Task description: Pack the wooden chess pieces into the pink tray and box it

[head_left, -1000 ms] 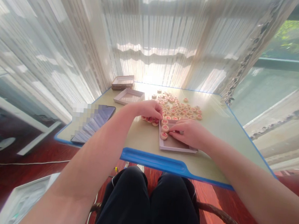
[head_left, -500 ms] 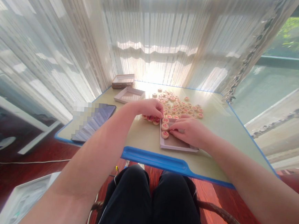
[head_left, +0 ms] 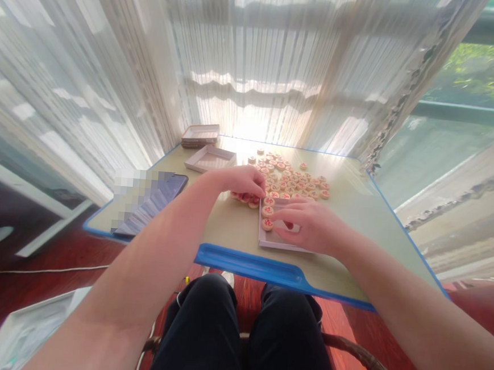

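Note:
Round wooden Chinese chess pieces [head_left: 268, 210] with red characters form a column along the left wall of a shallow cardboard box [head_left: 282, 246]. My right hand [head_left: 312, 223] hovers over this box, thumb and fingers apart, with its fingertips beside the lower pieces of the column. At the box's far left corner is my left hand [head_left: 247, 180], its fingers curled together; what they grip is hidden. Beneath and behind that hand, more red pieces [head_left: 253, 204] lie on the table. A loose heap of chess pieces [head_left: 300, 185] spreads beyond the box.
An open shallow box [head_left: 210, 158] lies at the back left, in front of stacked boxes [head_left: 200, 134]. A phone [head_left: 151, 203], partly pixelated, rests on the left of the table [head_left: 352, 261]. The table has a blue front tray [head_left: 249, 265]. Sheer curtains [head_left: 261, 55] hang behind.
My right thumb and fingers have spread apart and moved off the column of pieces. My left hand stays at the box's corner. The whole view has shifted slightly.

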Demonstrator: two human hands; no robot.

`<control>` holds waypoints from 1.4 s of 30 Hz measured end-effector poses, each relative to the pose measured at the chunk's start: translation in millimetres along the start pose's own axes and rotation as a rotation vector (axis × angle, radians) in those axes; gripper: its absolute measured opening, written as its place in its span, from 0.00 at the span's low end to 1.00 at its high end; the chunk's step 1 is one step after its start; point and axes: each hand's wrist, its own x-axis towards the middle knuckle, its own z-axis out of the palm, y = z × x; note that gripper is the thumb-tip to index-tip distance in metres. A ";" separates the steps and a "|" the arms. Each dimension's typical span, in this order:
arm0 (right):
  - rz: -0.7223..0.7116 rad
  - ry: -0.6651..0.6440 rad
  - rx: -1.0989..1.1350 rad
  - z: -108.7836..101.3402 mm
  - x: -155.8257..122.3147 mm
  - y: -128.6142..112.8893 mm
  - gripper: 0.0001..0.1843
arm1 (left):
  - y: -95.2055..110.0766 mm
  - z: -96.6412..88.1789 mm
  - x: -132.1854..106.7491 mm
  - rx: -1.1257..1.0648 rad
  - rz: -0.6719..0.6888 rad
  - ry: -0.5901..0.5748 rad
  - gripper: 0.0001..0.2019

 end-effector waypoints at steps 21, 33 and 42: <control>0.048 -0.069 0.010 8.7 6.4 0.0 0.09 | -0.8 -0.2 1.6 0.018 0.019 0.009 0.07; 0.074 0.105 -0.024 6.6 3.6 0.7 0.11 | -0.8 1.0 1.6 0.023 0.020 0.004 0.08; 0.325 0.063 -0.111 6.8 5.2 15.6 0.14 | 0.6 0.8 0.7 0.040 0.017 0.006 0.08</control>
